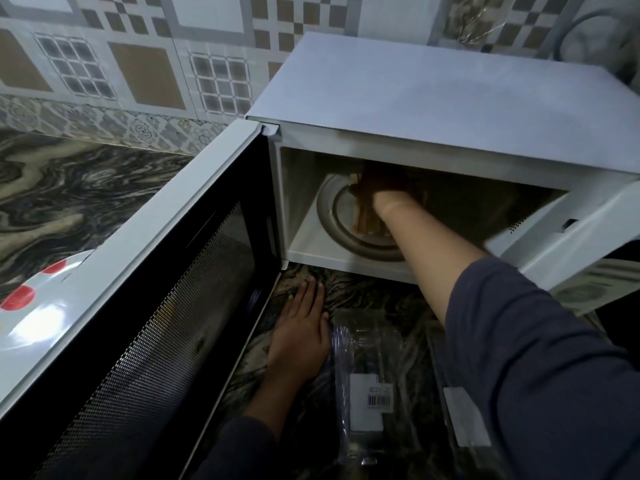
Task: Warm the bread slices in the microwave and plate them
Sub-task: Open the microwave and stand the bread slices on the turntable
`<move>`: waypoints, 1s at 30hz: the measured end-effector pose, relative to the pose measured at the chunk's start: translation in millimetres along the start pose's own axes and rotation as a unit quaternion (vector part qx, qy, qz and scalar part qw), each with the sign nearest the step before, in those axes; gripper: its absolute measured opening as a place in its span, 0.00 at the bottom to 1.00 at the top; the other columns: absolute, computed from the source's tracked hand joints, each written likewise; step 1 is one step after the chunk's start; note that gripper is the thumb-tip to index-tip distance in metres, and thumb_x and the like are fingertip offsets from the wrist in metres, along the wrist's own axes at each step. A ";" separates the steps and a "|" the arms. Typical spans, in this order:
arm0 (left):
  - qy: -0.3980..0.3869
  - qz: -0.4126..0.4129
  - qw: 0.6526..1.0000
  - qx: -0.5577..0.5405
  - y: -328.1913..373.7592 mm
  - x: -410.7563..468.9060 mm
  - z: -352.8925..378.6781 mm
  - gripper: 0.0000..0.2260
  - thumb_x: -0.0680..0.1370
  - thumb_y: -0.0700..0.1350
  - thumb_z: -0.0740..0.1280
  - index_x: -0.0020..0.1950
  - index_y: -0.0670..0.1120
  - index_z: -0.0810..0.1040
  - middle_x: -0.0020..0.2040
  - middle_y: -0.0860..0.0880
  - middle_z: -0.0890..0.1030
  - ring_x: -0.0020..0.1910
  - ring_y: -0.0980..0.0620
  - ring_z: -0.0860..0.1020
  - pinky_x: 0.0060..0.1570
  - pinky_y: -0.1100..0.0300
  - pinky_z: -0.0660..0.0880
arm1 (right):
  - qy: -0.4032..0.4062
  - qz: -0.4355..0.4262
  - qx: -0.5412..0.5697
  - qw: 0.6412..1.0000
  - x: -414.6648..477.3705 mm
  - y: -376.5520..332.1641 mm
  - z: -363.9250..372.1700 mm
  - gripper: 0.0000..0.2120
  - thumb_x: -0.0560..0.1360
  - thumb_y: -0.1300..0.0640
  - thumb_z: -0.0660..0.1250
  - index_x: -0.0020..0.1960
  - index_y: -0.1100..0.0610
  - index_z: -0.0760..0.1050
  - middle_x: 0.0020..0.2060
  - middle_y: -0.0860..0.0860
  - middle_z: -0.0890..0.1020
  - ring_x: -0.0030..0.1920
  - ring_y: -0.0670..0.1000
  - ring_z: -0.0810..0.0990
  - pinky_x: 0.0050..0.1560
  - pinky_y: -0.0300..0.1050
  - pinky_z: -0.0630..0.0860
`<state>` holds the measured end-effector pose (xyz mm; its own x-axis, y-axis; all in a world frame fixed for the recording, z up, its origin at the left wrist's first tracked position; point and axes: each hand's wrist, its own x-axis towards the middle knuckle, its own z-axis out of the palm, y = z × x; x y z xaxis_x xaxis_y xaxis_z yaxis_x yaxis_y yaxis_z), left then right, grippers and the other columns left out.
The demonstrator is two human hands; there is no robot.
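Observation:
A white microwave [433, 98] stands on the marbled counter with its door [145, 306] swung wide open to the left. My right hand [384, 183] reaches deep inside, over the glass turntable [332, 216], and holds a stack of bread slices [363, 220] whose brown crust edges show below the hand. My left hand [301, 330] lies flat on the counter in front of the microwave, fingers spread, holding nothing. A white plate with red dots [31, 306] sits on the counter left of the door, partly hidden by it.
An empty clear plastic bread package [370, 382] with a barcode label lies on the counter beside my left hand. A tiled wall [138, 64] runs behind. The open door blocks the way between the microwave and the plate.

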<state>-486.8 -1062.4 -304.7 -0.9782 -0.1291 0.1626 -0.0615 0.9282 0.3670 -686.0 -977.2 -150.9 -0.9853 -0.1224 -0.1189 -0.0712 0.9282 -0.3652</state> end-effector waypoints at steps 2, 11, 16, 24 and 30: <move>0.004 0.001 1.000 0.002 0.4 0.1 0.1 0.25 0.77 0.50 0.50 0.73 0.44 0.64 0.74 0.46 0.64 0.73 0.50 0.62 0.71 0.55 0.52 | -0.014 -0.006 -0.015 1.000 -1.2 0.8 2.3 0.16 0.80 0.52 0.56 0.65 0.56 0.70 0.63 0.56 0.74 0.63 0.56 0.72 0.54 0.44 0.67; 0.010 0.002 1.000 0.005 0.6 0.9 0.3 0.24 0.77 0.49 0.51 0.71 0.44 0.67 0.72 0.45 0.67 0.72 0.49 0.64 0.70 0.52 0.54 | 0.094 -0.019 -0.082 0.992 -3.2 0.5 0.0 0.18 0.81 0.55 0.54 0.69 0.58 0.65 0.66 0.59 0.70 0.66 0.60 0.70 0.65 0.52 0.65; 0.008 0.000 1.000 0.009 0.1 0.1 0.5 0.24 0.77 0.49 0.52 0.71 0.44 0.67 0.72 0.45 0.67 0.72 0.49 0.64 0.70 0.52 0.55 | 0.091 -0.029 -0.073 0.993 -4.4 5.2 9.8 0.19 0.80 0.52 0.52 0.71 0.54 0.63 0.68 0.58 0.69 0.66 0.60 0.69 0.67 0.55 0.63; 0.012 -0.001 1.000 0.005 -0.3 0.1 0.2 0.23 0.77 0.49 0.53 0.71 0.44 0.68 0.72 0.45 0.68 0.71 0.49 0.66 0.70 0.52 0.56 | 0.135 -0.068 -0.174 0.973 -12.4 15.8 13.4 0.22 0.80 0.50 0.54 0.72 0.55 0.61 0.68 0.58 0.68 0.68 0.61 0.66 0.68 0.57 0.60; 0.016 -0.001 1.000 -0.009 2.8 0.0 -2.9 0.23 0.77 0.49 0.52 0.70 0.43 0.68 0.71 0.44 0.69 0.71 0.48 0.66 0.69 0.50 0.55 | 0.073 -0.082 -0.123 0.986 -12.5 23.4 36.5 0.29 0.81 0.52 0.51 0.77 0.54 0.42 0.77 0.57 0.46 0.77 0.59 0.44 0.74 0.62 0.41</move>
<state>-486.5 -1060.8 -301.1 -0.9713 -0.1415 0.1913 -0.0586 0.9215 0.3839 -669.6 -966.8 -191.7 -0.9682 -0.2421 0.0638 -0.2486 0.9598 -0.1303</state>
